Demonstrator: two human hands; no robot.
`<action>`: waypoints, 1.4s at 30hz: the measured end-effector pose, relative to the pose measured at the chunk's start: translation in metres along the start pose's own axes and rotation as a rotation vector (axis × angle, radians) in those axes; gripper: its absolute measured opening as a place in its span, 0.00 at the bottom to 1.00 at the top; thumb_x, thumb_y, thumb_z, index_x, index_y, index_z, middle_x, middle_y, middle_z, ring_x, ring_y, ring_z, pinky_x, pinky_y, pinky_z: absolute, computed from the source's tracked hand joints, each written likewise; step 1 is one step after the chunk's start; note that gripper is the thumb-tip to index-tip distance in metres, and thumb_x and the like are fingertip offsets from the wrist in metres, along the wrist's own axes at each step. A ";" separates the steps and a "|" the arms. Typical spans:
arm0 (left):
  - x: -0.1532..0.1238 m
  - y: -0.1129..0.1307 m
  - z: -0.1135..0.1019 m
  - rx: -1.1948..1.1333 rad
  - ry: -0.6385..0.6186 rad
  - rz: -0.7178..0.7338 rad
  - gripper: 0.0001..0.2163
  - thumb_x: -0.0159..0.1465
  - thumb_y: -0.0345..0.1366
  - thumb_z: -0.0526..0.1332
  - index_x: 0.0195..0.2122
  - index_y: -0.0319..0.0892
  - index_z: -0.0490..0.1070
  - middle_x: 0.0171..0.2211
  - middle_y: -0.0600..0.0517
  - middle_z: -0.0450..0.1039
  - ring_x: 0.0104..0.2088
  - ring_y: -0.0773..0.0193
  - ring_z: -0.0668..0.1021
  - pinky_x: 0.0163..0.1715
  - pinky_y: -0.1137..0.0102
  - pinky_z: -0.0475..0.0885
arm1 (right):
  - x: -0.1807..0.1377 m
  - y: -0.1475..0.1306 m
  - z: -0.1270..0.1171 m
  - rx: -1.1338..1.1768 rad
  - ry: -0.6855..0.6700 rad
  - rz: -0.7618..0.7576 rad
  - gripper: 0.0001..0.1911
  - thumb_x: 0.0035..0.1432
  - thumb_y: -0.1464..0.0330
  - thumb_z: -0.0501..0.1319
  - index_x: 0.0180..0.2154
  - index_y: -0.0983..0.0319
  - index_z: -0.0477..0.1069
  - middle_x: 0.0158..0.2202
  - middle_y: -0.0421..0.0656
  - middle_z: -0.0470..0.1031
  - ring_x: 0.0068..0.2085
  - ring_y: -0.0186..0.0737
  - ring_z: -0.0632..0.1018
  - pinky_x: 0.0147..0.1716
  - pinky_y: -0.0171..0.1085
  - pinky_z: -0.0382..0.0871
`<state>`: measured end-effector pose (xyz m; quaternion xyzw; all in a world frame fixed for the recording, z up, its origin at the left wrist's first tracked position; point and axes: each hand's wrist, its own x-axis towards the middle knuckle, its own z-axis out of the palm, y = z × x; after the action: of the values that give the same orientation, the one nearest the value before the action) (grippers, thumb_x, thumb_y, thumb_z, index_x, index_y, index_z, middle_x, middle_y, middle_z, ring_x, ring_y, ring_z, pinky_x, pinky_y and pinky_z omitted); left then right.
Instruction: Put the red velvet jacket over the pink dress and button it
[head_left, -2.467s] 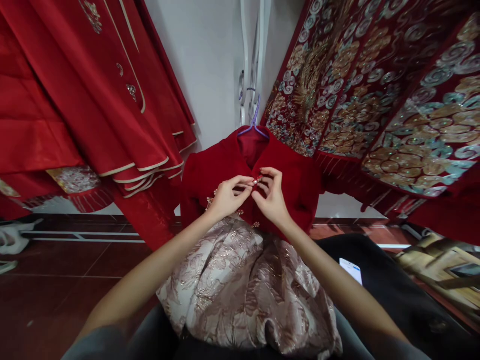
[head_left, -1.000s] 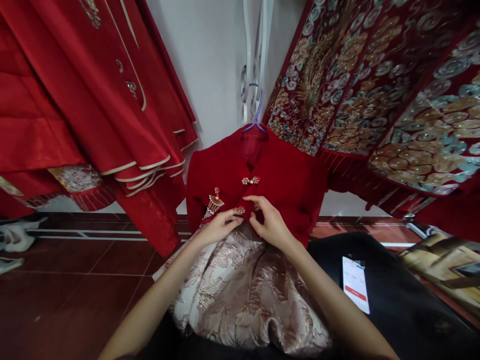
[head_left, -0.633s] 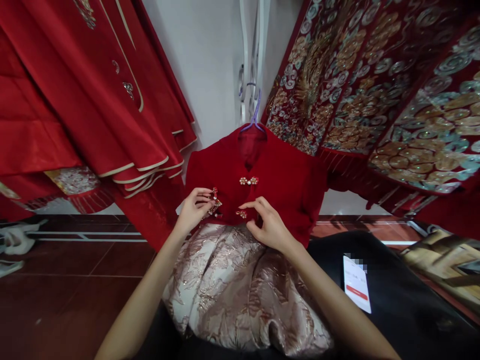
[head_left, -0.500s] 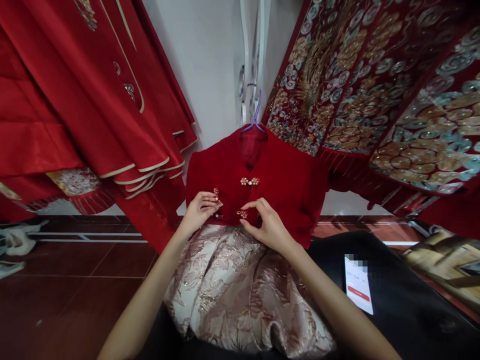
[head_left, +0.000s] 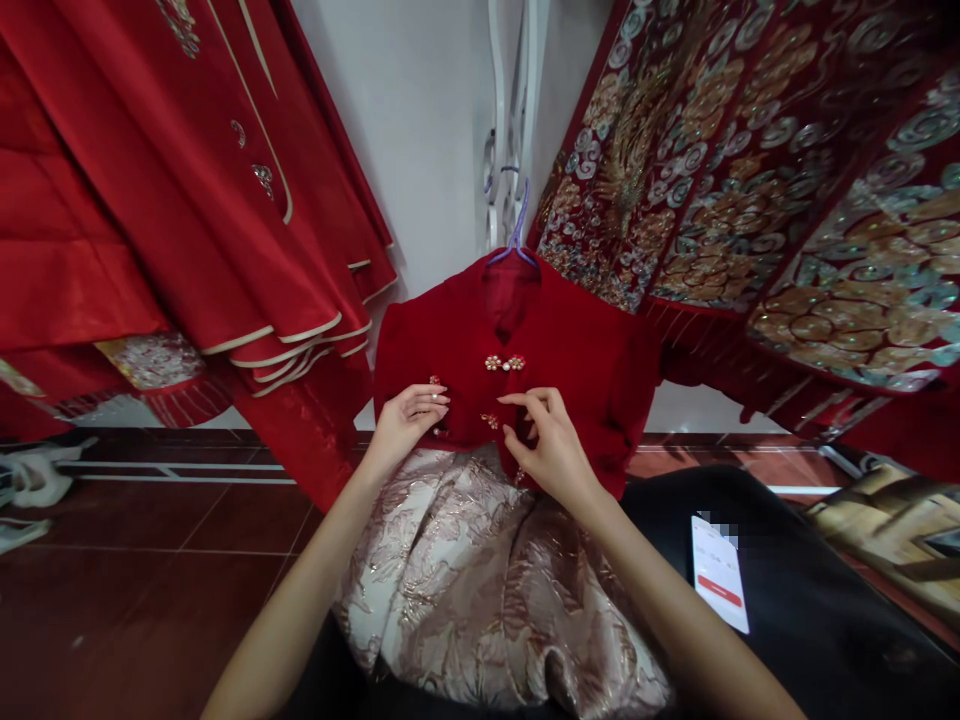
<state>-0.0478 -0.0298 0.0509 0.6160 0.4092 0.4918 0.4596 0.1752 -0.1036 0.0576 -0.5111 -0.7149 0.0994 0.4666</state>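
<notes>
A short red jacket (head_left: 577, 340) hangs facing me on a purple hanger (head_left: 515, 230). At its collar, a beaded gold-and-pearl clasp (head_left: 505, 363) spans the front. Lower, a gold flower-like ornament (head_left: 489, 421) sits between my hands. My left hand (head_left: 405, 420) is closed at the jacket's left front, fingers pressed together on the cloth; small ornaments show above and below the fingertips. My right hand (head_left: 551, 435) is just right of the gold ornament, thumb and forefinger apart with a gap between them. Its other fingers are curled and partly hidden.
Beneath the jacket, shiny pale-pink patterned fabric (head_left: 465, 590) is bunched. A phone (head_left: 718, 575) lies on a black surface (head_left: 795, 560) at right. Red garments (head_left: 225, 200) hang at left, embroidered ones (head_left: 720, 200) at right. White shoes (head_left: 34, 480) stand on the floor.
My right hand has moved slightly right and away from the gold ornament. My left fingers have shifted a little, and the ornament seen at their tips is now covered.
</notes>
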 end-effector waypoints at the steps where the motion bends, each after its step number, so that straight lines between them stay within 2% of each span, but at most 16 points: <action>1: 0.000 0.001 0.000 -0.009 0.010 0.003 0.19 0.50 0.37 0.71 0.42 0.36 0.73 0.38 0.45 0.80 0.39 0.60 0.81 0.48 0.61 0.74 | 0.000 -0.005 -0.003 -0.014 0.015 -0.015 0.15 0.58 0.71 0.58 0.49 0.59 0.71 0.44 0.48 0.66 0.36 0.38 0.73 0.34 0.38 0.73; 5: 0.000 0.003 0.000 -0.037 0.030 0.009 0.20 0.49 0.37 0.72 0.41 0.36 0.73 0.37 0.45 0.80 0.39 0.60 0.81 0.48 0.60 0.74 | -0.004 -0.010 0.000 -0.012 -0.073 -0.037 0.10 0.60 0.70 0.57 0.43 0.59 0.72 0.38 0.45 0.69 0.35 0.39 0.73 0.37 0.39 0.73; 8: 0.000 0.003 -0.001 -0.023 0.030 0.003 0.20 0.49 0.38 0.72 0.41 0.36 0.73 0.37 0.44 0.80 0.39 0.59 0.81 0.49 0.60 0.74 | -0.010 0.005 0.020 -0.090 -0.120 -0.009 0.19 0.58 0.71 0.59 0.52 0.62 0.68 0.41 0.48 0.69 0.41 0.45 0.73 0.43 0.46 0.73; 10: 0.000 0.003 -0.002 -0.014 0.017 -0.002 0.20 0.49 0.38 0.71 0.41 0.36 0.74 0.37 0.44 0.80 0.39 0.59 0.81 0.48 0.60 0.74 | -0.014 0.018 0.034 -0.142 -0.104 -0.018 0.25 0.57 0.72 0.60 0.57 0.64 0.63 0.44 0.52 0.67 0.45 0.50 0.72 0.47 0.50 0.71; 13: 0.001 0.003 -0.004 0.008 0.009 0.003 0.19 0.49 0.38 0.71 0.41 0.37 0.74 0.38 0.45 0.80 0.39 0.59 0.81 0.47 0.61 0.75 | -0.015 0.031 0.050 -0.213 -0.050 -0.003 0.22 0.57 0.70 0.60 0.54 0.66 0.66 0.42 0.53 0.64 0.46 0.53 0.69 0.47 0.54 0.70; 18: 0.003 0.002 -0.006 0.051 0.057 0.020 0.17 0.48 0.37 0.71 0.38 0.38 0.76 0.37 0.46 0.80 0.37 0.60 0.81 0.42 0.64 0.76 | -0.005 0.031 0.057 -0.205 0.033 0.048 0.13 0.57 0.65 0.63 0.44 0.63 0.70 0.37 0.48 0.61 0.43 0.50 0.67 0.45 0.48 0.69; 21: 0.003 0.002 -0.006 0.025 0.049 0.013 0.18 0.48 0.38 0.71 0.39 0.37 0.75 0.36 0.45 0.80 0.37 0.59 0.81 0.44 0.62 0.76 | -0.002 0.021 0.055 -0.158 0.074 0.015 0.07 0.58 0.64 0.64 0.38 0.60 0.72 0.35 0.45 0.59 0.41 0.48 0.67 0.43 0.46 0.68; 24: 0.002 0.003 -0.006 0.005 0.029 0.006 0.19 0.48 0.38 0.71 0.40 0.36 0.75 0.37 0.44 0.81 0.39 0.58 0.81 0.48 0.60 0.75 | -0.001 0.004 0.048 -0.135 0.147 -0.051 0.06 0.58 0.64 0.64 0.37 0.58 0.73 0.36 0.45 0.58 0.42 0.47 0.66 0.45 0.47 0.67; 27: 0.002 0.004 -0.006 -0.001 0.029 0.003 0.18 0.48 0.38 0.71 0.39 0.36 0.75 0.38 0.43 0.81 0.41 0.57 0.81 0.50 0.59 0.74 | 0.006 -0.013 0.041 -0.131 0.212 -0.111 0.06 0.60 0.63 0.63 0.38 0.58 0.74 0.41 0.48 0.60 0.46 0.49 0.66 0.48 0.50 0.65; 31: 0.001 0.004 -0.007 -0.015 0.039 0.008 0.17 0.47 0.38 0.71 0.38 0.37 0.76 0.39 0.44 0.81 0.42 0.56 0.81 0.49 0.60 0.75 | 0.031 -0.015 0.045 0.019 0.087 -0.210 0.05 0.61 0.65 0.61 0.39 0.59 0.72 0.41 0.48 0.67 0.45 0.46 0.69 0.48 0.46 0.66; 36: 0.001 0.001 -0.004 -0.028 0.057 -0.028 0.19 0.46 0.40 0.73 0.38 0.36 0.76 0.37 0.45 0.81 0.41 0.57 0.81 0.50 0.60 0.74 | 0.055 0.003 0.065 0.114 0.056 -0.141 0.03 0.60 0.68 0.60 0.36 0.61 0.69 0.35 0.44 0.72 0.38 0.42 0.72 0.43 0.41 0.68; 42: -0.001 -0.006 0.002 -0.039 0.119 -0.006 0.19 0.48 0.41 0.73 0.39 0.37 0.76 0.37 0.46 0.81 0.39 0.59 0.81 0.46 0.63 0.75 | 0.056 0.005 0.069 0.184 -0.008 -0.092 0.04 0.60 0.67 0.60 0.35 0.61 0.68 0.34 0.43 0.73 0.32 0.36 0.73 0.35 0.36 0.69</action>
<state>-0.0462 -0.0292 0.0447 0.5753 0.4279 0.5343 0.4478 0.1225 -0.0322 0.0483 -0.4325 -0.7272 0.1452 0.5128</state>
